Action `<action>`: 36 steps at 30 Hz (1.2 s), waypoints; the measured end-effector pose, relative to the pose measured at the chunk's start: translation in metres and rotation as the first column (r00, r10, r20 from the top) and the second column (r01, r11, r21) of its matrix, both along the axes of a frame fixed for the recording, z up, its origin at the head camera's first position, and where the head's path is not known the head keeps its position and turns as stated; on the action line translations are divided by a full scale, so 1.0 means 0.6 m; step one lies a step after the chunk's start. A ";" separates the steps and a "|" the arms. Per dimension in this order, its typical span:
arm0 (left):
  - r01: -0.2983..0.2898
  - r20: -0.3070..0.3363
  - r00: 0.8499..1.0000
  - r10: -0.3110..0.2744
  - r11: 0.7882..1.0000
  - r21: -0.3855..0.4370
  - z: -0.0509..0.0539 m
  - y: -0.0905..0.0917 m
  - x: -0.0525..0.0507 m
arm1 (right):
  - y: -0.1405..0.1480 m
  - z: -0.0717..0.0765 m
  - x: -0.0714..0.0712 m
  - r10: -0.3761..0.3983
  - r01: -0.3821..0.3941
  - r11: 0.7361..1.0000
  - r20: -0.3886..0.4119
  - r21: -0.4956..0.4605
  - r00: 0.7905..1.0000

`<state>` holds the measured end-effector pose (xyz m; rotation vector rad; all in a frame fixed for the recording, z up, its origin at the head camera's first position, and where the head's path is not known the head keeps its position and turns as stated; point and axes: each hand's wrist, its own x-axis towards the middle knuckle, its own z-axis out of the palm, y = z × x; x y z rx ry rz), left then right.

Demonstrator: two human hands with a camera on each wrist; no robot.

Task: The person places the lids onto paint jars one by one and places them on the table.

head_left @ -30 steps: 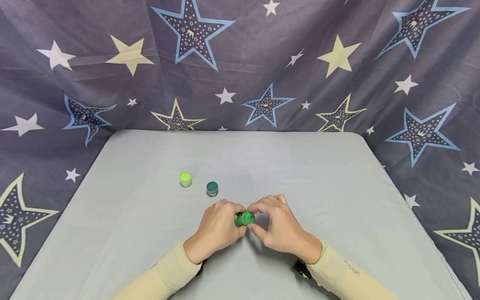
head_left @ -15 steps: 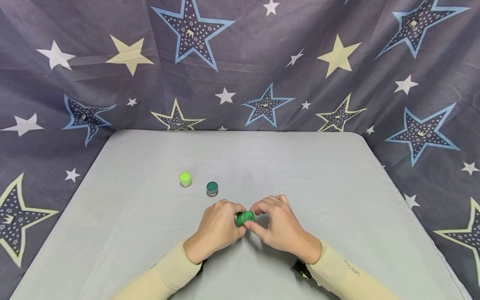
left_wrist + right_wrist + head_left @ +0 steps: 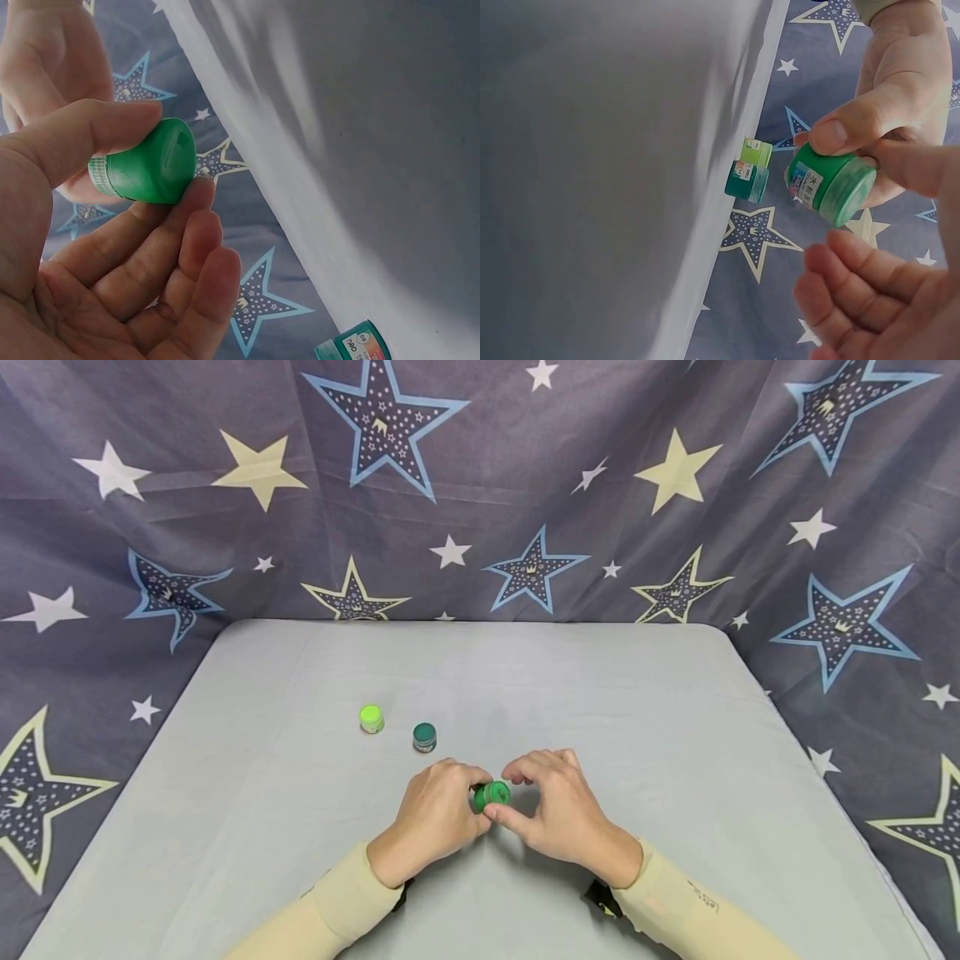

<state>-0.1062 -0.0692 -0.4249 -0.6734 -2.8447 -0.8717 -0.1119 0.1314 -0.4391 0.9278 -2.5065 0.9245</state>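
Note:
A small green paint jar (image 3: pixel 492 796) with a sticker and a clear, ridged lid (image 3: pixel 849 196) is tilted on its side, its lid toward the right. My left hand (image 3: pixel 442 810) pinches the jar's body between thumb and fingers; the left wrist view shows its green base (image 3: pixel 159 165). My right hand (image 3: pixel 558 802) is beside the lid. Its thumb (image 3: pixel 911 166) reaches the lid's rim, though contact is hard to tell, while its relaxed fingers (image 3: pixel 840 274) stand apart from the lid.
Beyond the left hand, a teal jar (image 3: pixel 424 737) and a light green jar (image 3: pixel 371 718) stand upright on the grey-covered table (image 3: pixel 600 693). A dark curtain with stars (image 3: pixel 480 485) hangs behind and along both sides.
The right fingers have come away from the lid, and the right thumb has shifted slightly left along it. The left hand keeps its grip on the jar. Both other jars stay put.

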 end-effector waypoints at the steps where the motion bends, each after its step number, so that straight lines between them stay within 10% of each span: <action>1: 0.000 -0.003 1.000 0.000 1.000 -0.002 0.000 0.000 0.000 | 0.001 0.001 0.000 0.012 -0.012 1.000 0.002 -0.004 1.000; 11: 0.009 -0.010 1.000 -0.009 1.000 0.002 0.000 -0.001 0.001 | 0.002 0.002 0.000 0.096 -0.096 0.995 -0.001 -0.034 0.995; 36: 0.009 -0.013 1.000 -0.009 1.000 0.016 -0.001 -0.001 -0.001 | -0.001 -0.001 0.001 0.031 -0.031 1.000 0.006 -0.002 1.000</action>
